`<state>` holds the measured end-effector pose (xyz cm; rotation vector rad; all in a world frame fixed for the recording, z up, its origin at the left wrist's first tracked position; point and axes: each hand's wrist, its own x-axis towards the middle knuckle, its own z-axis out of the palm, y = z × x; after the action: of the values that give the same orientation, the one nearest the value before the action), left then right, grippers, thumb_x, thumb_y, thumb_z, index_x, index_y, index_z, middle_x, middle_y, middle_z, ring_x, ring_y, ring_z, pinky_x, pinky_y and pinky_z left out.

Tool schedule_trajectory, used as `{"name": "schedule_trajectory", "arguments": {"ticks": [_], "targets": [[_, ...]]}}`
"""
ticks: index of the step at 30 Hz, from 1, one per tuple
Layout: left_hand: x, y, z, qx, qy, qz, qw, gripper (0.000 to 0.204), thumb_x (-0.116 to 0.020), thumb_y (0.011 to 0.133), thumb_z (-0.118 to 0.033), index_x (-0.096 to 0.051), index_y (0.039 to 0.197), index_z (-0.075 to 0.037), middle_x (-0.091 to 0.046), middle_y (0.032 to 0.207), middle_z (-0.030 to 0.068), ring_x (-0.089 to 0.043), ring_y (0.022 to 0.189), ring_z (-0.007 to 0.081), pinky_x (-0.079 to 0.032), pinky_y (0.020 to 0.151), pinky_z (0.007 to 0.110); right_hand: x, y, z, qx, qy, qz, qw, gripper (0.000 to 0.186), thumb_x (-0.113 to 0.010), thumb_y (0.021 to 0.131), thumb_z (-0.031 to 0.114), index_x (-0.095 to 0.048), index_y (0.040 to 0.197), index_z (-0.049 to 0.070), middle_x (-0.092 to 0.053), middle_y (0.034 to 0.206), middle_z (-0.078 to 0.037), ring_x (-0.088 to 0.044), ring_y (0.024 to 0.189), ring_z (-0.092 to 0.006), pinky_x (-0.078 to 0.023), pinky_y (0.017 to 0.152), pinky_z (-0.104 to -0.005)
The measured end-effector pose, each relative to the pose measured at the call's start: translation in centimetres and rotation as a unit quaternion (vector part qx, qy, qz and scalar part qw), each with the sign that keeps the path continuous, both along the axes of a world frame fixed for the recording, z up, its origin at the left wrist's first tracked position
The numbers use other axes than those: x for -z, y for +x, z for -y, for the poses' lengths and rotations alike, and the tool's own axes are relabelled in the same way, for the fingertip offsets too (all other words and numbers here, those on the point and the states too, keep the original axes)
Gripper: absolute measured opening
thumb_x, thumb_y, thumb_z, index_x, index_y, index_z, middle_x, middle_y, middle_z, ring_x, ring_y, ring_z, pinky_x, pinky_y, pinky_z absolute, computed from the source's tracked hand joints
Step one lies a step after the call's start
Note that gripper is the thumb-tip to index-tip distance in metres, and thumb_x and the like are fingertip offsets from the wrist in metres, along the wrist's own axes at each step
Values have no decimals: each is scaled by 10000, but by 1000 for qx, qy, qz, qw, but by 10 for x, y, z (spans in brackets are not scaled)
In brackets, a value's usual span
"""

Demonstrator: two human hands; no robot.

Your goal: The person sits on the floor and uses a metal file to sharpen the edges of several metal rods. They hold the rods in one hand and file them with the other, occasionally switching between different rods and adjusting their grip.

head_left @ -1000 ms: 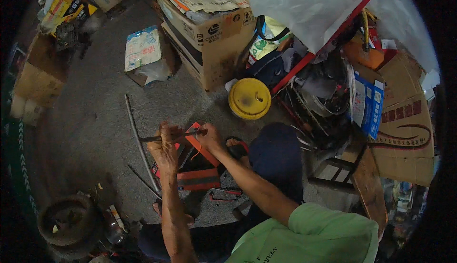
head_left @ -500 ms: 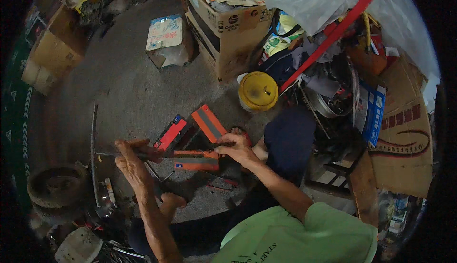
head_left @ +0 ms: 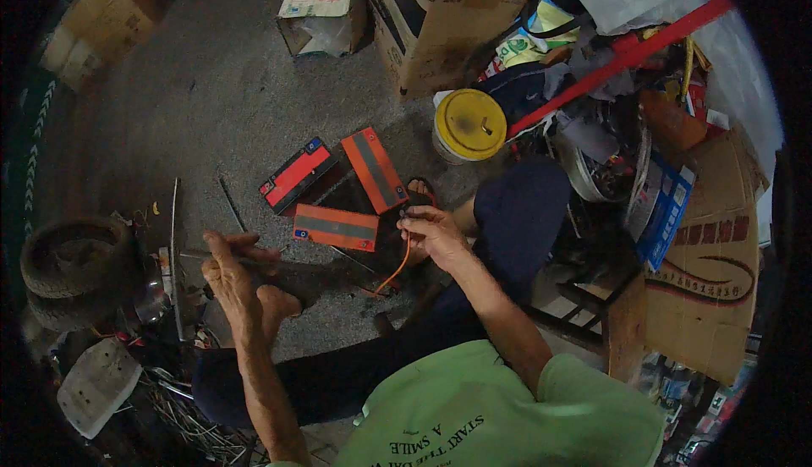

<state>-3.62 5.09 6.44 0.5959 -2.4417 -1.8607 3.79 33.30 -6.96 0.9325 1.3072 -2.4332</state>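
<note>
Dim workspace, grey floor (head_left: 203, 120), stuff piled at the edges: tyre (head_left: 80, 268) at L, yellow-lidded bucket (head_left: 470, 124) & box (head_left: 461, 31) ahead. Person sits low; red block (head_left: 296, 177), upper block (head_left: 373, 168) & lower block (head_left: 337, 228) (both orange, grey stripe) lie close together on the floor in front, prob. so they're in easy reach. L hand (head_left: 230, 277) has thumb up, fingers round the stem of a T-bar (head_left: 173, 247), prob. gripping there for balance b/c the crossbar sticks out L. R hand (head_left: 436, 234) has thumb & fingertips pinched on the top of an orange wire (head_left: 394, 276), just R of lower block; wire hangs down, prob. b/c only that end is held. Dark bit at the tips: can't tell what.

Writing: box has a round dark logo w/ lettering; flat carton (head_left: 702, 285), dark red characters; shirt (head_left: 507, 399), dark print. Blocks' marks too small to read.
</note>
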Motion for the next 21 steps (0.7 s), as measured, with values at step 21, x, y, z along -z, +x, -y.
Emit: {"name": "schedule_trajectory", "arguments": {"ticks": [21], "targets": [[-61, 0, 87, 36, -117, -86, 989, 645, -382, 1008, -540, -657, 871, 27, -585, 570, 83, -586, 535, 162, -449, 519, 301, -73, -14, -44, -91, 296, -122, 943, 177, -653, 880, 112, -630, 1014, 0, -671, 892, -96, -641, 782, -180, -513, 679, -333]]}}
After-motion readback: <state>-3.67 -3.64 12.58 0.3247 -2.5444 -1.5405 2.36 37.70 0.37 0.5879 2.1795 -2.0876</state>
